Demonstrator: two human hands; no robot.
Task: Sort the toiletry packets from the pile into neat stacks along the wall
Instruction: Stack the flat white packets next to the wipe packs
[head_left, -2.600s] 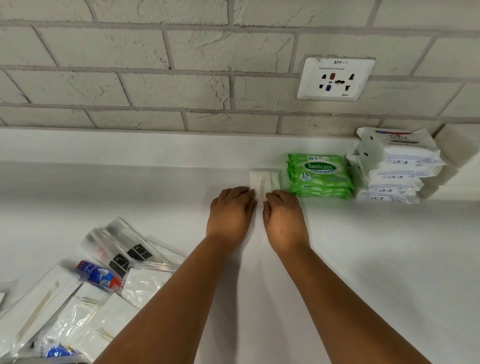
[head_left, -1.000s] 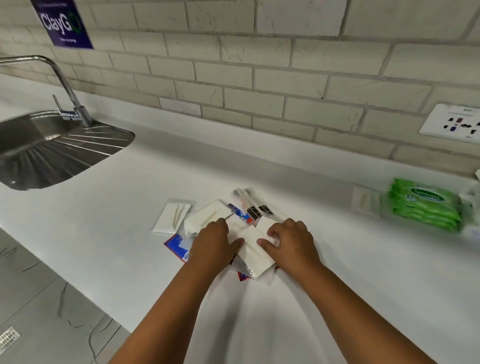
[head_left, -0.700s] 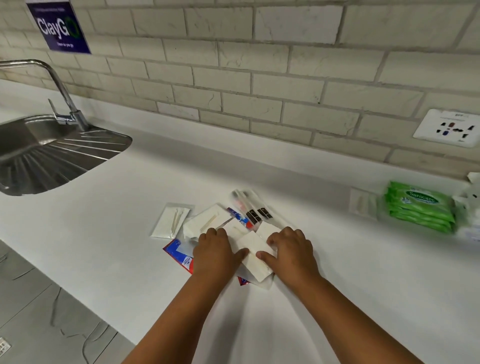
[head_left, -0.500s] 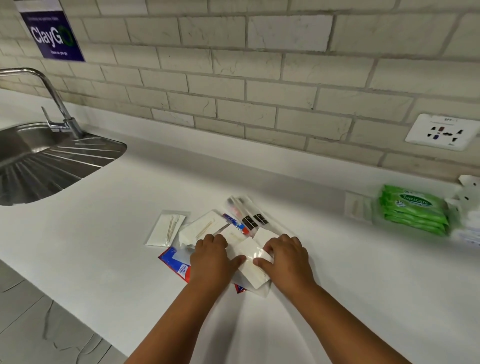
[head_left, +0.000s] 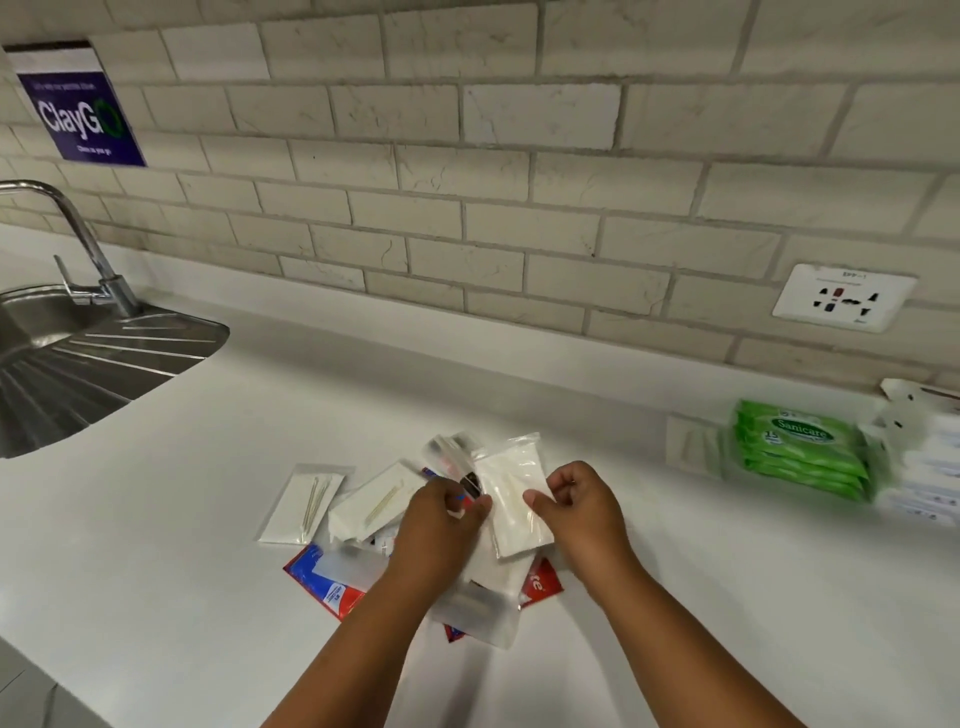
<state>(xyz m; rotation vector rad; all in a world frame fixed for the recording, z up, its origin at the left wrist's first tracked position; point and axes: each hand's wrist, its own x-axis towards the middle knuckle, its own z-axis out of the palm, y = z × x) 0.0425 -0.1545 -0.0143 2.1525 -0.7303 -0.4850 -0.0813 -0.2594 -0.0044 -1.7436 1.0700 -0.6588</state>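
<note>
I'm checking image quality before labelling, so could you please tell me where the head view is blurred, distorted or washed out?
Head view: the green Sanicare wipe packs and the white packs at the right edge are smeared by blur; the brick wall courses bow from wide-angle distortion; the clear white packet both hands hold is soft and slightly glossy; the white counter is evenly lit, with faint shadows.
</note>
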